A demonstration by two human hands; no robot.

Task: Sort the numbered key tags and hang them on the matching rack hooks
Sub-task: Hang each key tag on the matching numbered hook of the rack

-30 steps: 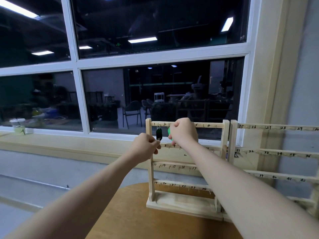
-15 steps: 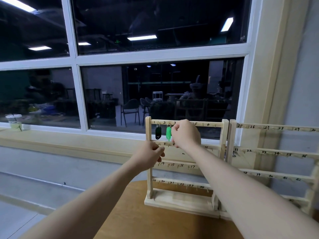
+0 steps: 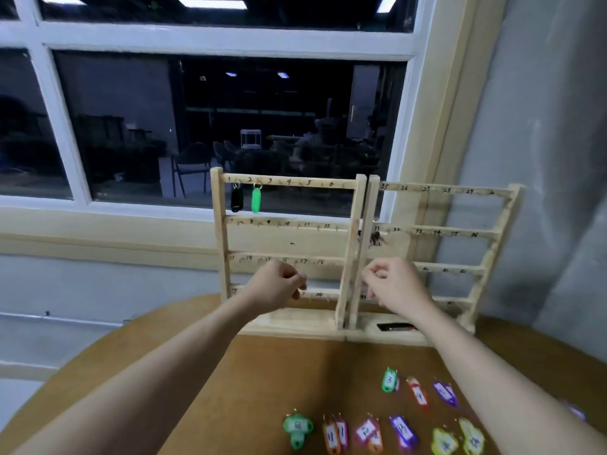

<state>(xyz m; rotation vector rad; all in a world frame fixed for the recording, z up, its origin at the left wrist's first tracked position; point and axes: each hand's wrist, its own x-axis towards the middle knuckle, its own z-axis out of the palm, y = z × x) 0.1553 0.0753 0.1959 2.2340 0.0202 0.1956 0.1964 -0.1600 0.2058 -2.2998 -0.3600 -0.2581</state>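
Both grips empty: left hand (image 3: 279, 284) and right hand (image 3: 394, 284) loosely curled in front of the wooden numbered rack (image 3: 289, 247). Black oval tag (image 3: 236, 200) and green oval tag (image 3: 256, 200) hang on its top rail; coloured numbered tags (image 3: 389, 380) lie near the counter's (image 3: 230, 372) front edge.

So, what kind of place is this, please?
Probably an office or workshop room at night: a round wooden table stands below a large window, and beyond the dark glass stand chairs, with ceiling lights reflected.

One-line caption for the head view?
Both hands, left and right, hover empty before wooden numbered racks; black tag and green tag hang.
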